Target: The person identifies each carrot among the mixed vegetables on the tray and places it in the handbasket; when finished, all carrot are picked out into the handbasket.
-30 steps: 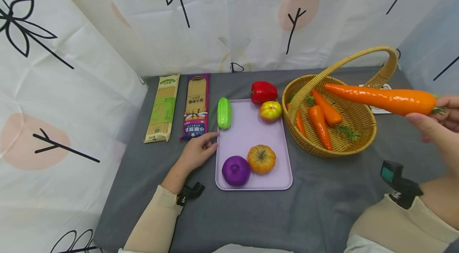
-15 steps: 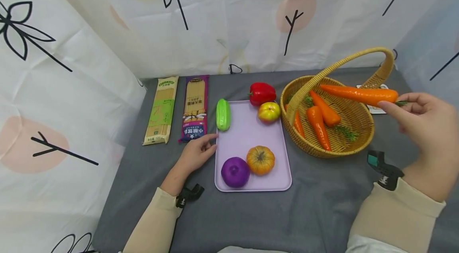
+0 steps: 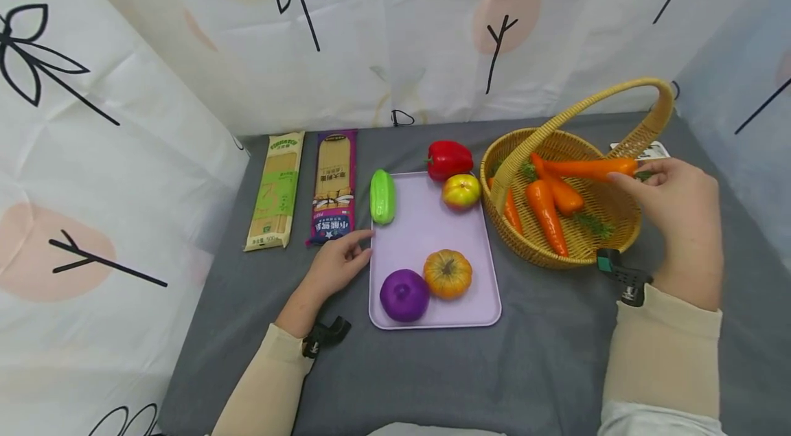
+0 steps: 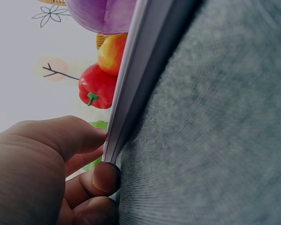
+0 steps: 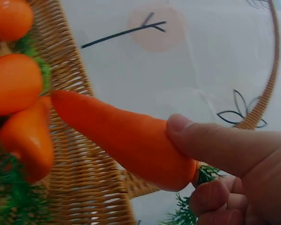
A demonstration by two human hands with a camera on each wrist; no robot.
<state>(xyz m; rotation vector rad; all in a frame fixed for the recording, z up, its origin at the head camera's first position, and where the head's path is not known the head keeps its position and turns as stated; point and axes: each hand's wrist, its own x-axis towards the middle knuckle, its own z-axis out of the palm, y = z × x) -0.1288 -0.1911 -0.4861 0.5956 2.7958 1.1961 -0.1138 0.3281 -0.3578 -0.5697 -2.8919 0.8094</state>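
Observation:
In the head view, my right hand (image 3: pixel 673 199) pinches a glossy orange carrot (image 3: pixel 593 169) near its leafy end. The carrot lies level over the right part of the wicker basket (image 3: pixel 525 250), tip to the left. Several other carrots (image 3: pixel 546 216) lie inside that basket. The right wrist view shows thumb and fingers on the held carrot's (image 5: pixel 131 136) thick end. My left hand (image 3: pixel 336 264) holds the left rim of a lilac tray (image 3: pixel 445 237), thumb and fingertips at its edge (image 4: pixel 124 98). On the tray are a purple round vegetable (image 3: pixel 404 295) and an orange pumpkin (image 3: pixel 448 274).
A green cucumber (image 3: pixel 382 197) lies along the tray's upper left edge. A red bell pepper (image 3: pixel 449 160) and a yellow-red fruit (image 3: pixel 461 192) sit at its far right corner. Two noodle packs, one green (image 3: pixel 275 192) and one purple (image 3: pixel 334 189), lie left. The basket handle (image 3: pixel 593 106) arches upward.
My right hand has carried the carrot leftward from the right side to over the basket, its tip now among the other carrots in view. The left hand has stayed at the tray's edge.

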